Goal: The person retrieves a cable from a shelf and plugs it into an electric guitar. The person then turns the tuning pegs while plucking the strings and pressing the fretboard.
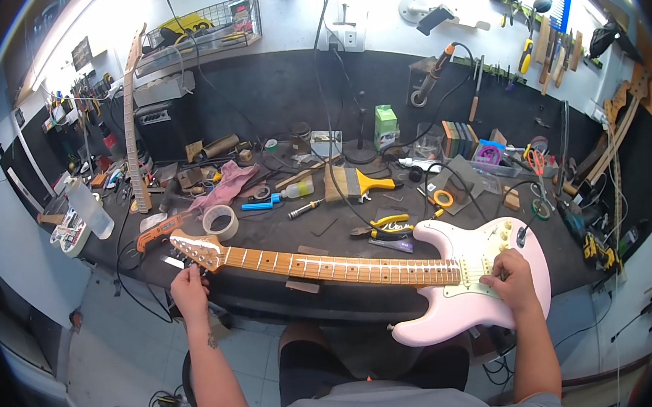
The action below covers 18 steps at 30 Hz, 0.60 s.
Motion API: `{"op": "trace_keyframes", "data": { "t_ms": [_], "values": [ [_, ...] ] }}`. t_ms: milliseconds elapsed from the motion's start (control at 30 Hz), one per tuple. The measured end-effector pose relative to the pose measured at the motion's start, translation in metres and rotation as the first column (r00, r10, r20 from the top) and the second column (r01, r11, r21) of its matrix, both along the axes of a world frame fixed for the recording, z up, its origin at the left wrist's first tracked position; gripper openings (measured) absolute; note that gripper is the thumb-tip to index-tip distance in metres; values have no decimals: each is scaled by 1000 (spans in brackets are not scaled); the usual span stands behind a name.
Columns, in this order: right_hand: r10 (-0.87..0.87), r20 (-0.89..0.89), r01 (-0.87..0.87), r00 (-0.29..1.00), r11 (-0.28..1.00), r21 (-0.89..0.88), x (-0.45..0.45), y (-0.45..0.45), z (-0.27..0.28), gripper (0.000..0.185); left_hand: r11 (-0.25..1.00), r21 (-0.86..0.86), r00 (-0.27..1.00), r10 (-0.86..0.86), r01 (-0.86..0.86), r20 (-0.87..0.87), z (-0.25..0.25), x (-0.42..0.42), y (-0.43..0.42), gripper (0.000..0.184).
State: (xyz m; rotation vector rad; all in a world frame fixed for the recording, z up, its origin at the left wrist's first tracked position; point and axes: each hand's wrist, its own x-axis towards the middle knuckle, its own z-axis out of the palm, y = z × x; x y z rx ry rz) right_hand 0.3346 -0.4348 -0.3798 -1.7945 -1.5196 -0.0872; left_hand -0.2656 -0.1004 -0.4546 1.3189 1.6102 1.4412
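Note:
A pink electric guitar (443, 324) lies face up along the front of the dark workbench, its maple neck (339, 269) pointing left. My left hand (190, 291) is at the headstock (196, 250), fingers closed around a tuning peg on its lower edge. Over the pale pickguard (491, 255), my right hand (509, 277) rests with curled fingers near the strings and pickups; what its fingertips pinch, if anything, is too small to tell. A cable is plugged into the guitar's top at the right. A small block (303, 286) shows under the neck.
Behind the neck lie a tape roll (221, 222), yellow pliers (383, 228), a wide brush (347, 183) and a pink cloth (226, 184). Another neck (131, 127) stands upright at the left. Black cables hang over the bench (298, 232). Tools line the back wall.

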Motion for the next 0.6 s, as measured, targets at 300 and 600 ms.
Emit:
{"op": "trace_keyframes", "data": {
  "t_ms": [300, 600],
  "values": [
    [-4, 18, 4, 1000, 1000, -4, -3, 0, 3, 46, 1000, -11, 994, -16, 18, 107, -6, -1, 4, 36],
    [14, 16, -14, 1000, 1000, 19, -1, 1, 0, 50, 999, -37, 994, -6, 10, 106, -2, 1, 3, 38]
  ]
}}
